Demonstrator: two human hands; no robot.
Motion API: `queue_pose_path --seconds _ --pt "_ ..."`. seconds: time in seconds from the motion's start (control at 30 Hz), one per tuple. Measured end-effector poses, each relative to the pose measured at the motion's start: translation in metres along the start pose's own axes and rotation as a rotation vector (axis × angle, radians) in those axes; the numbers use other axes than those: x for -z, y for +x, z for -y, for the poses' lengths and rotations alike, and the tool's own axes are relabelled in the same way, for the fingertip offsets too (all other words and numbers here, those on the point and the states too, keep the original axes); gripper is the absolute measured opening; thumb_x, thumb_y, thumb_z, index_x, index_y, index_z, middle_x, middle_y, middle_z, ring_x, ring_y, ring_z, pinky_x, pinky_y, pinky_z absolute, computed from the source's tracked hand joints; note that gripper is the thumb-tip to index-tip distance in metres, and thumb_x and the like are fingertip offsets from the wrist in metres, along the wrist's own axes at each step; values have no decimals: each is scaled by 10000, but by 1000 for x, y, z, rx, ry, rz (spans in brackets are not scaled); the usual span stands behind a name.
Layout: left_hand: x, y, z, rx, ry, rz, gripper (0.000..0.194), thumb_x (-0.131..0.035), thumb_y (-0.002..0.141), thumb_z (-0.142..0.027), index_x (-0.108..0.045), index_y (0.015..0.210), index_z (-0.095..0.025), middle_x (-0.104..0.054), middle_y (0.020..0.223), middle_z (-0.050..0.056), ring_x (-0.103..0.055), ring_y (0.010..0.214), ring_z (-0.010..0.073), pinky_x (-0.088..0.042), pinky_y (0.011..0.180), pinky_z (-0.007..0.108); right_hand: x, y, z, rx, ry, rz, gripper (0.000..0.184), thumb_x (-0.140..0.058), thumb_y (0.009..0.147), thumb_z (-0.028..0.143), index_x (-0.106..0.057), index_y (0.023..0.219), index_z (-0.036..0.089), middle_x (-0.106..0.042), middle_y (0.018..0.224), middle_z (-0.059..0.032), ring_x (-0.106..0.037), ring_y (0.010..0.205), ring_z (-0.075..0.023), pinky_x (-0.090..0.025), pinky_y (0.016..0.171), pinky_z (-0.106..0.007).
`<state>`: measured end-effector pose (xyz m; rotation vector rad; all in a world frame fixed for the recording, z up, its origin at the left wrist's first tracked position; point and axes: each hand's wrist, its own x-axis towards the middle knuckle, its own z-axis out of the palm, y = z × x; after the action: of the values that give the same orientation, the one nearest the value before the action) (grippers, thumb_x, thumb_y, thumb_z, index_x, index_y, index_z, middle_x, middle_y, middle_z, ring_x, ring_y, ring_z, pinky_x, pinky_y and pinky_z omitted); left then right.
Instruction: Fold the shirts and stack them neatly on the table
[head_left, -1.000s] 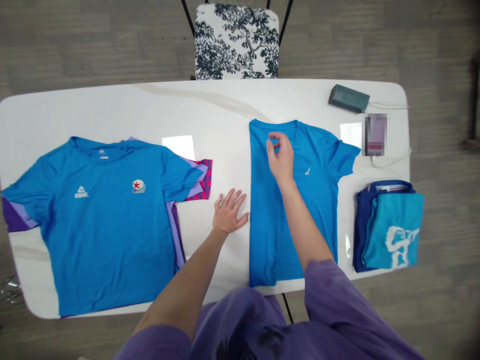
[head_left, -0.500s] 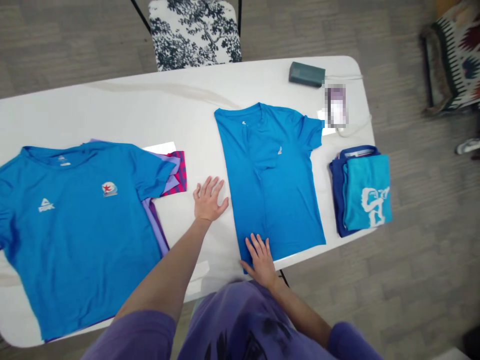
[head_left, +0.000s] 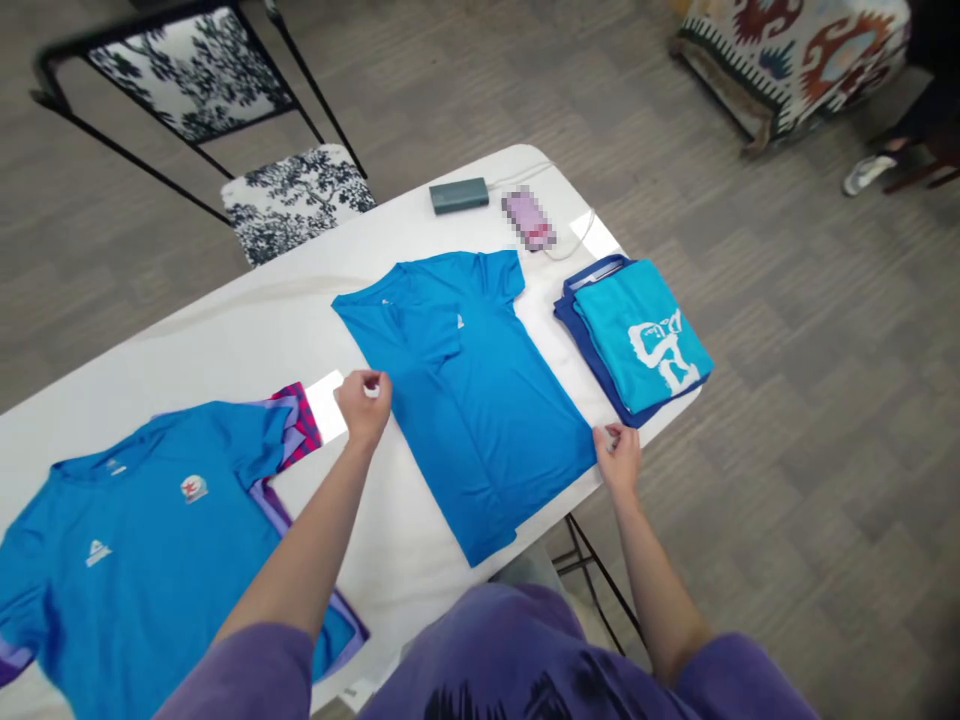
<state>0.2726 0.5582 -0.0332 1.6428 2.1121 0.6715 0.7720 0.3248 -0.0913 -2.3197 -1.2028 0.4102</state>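
Observation:
A blue T-shirt [head_left: 480, 390] lies on the white table, with one side folded inward and its short sleeve lying across the chest. At its left folded edge my left hand [head_left: 363, 408] is curled closed, and no cloth shows in its fingers. My right hand [head_left: 619, 460] pinches the right corner of the hem, close to the table's front edge. To the left lies another blue T-shirt [head_left: 165, 540] with a star logo, spread flat over purple and red-checked clothing [head_left: 302, 425].
A stack of folded clothes [head_left: 637, 335], turquoise on top of dark blue, sits at the table's right end. Behind the shirt are a dark green power bank [head_left: 459, 195], a blurred phone [head_left: 529, 218] and a cable. A patterned chair [head_left: 296, 205] stands beyond the table [head_left: 225, 330].
My right hand has moved from the shirt's lower left to its right hem corner and closed there. My left hand, spread before, has curled up. The view has turned to the right.

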Motion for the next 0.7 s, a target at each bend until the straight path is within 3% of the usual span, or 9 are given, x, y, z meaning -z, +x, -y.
queue_pose_path --seconds 0.1,0.2,0.3,0.4,0.5,0.6,0.7 --pt "-59 64 -106 -186 -162 109 277 -602 996 -482 -687 1061 -226 -754 956 29 -688 883 196 -562 900 360 5 -21 -12 -20 0 49 539 -635 996 707 -690 1189 208 -675 1144 -132 -594 924 -268 -506 944 -460" --pt "-135 119 -208 -242 -221 175 189 -642 973 -414 -676 1006 -231 -770 995 46 -696 935 205 -554 905 347 4 -40 -21 -65 43 73 547 -684 979 705 -701 1210 209 -674 1112 -112 -600 905 -262 -516 903 -450" --pt "-206 151 -271 -159 -163 233 239 -740 920 -425 -680 1042 -228 -777 1055 69 -698 1097 256 -542 1012 405 -2 -45 -31 -142 181 45 526 -698 975 704 -717 1164 214 -662 1058 -90 -592 878 -248 -526 846 -425" --pt "-258 164 -290 -62 -23 274 475 -838 845 -457 -688 1170 -146 -746 1228 174 -652 1281 340 -486 1140 517 -8 -38 -39 -216 271 30 499 -723 962 693 -740 1130 224 -658 1059 -82 -597 887 -240 -531 832 -410" --pt "-284 168 -288 -74 27 296 523 -880 806 -393 -682 1193 -103 -693 1350 246 -566 1431 425 -405 1239 585 -7 -32 -40 -234 296 73 444 -752 954 653 -756 1103 235 -672 1087 -82 -626 926 -243 -540 866 -411" --pt "-286 170 -282 -84 -90 308 351 -838 847 -354 -683 1086 -148 -709 1305 203 -529 1479 426 -391 1270 574 6 -36 -28 -219 358 97 348 -714 1005 584 -738 1098 249 -725 1067 -64 -669 975 -251 -549 934 -427" --pt "-260 174 -271 26 -405 341 265 -774 909 -392 -664 1009 -172 -727 1132 134 -617 1361 348 -491 1192 508 27 -54 -5 -103 362 127 264 -699 1040 514 -724 1113 262 -780 1099 -55 -713 1049 -275 -531 1001 -467"
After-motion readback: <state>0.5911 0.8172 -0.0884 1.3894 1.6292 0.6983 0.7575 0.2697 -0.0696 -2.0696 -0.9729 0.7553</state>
